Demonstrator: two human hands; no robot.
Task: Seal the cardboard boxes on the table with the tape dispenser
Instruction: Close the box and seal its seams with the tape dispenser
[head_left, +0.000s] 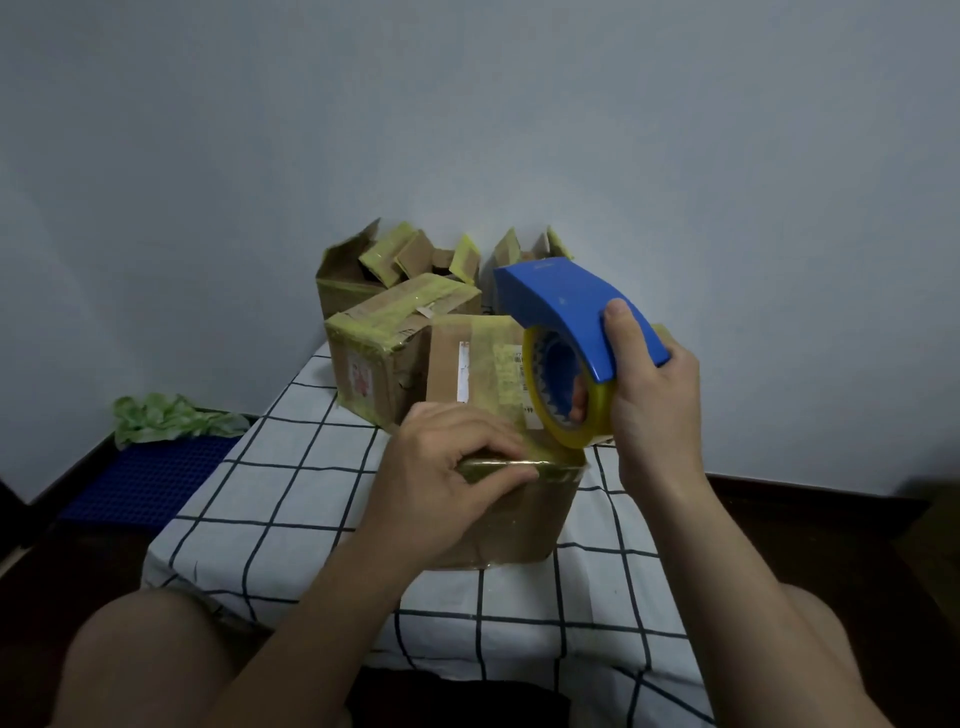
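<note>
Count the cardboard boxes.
4: near box under the left hand; taped box behind it, left; open box back left; open box back right, partly behind the tape dispenser. Others may be hidden.

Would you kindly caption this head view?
Left hand holds the near box by its taped edge; right hand grips the blue tape dispenser.
</note>
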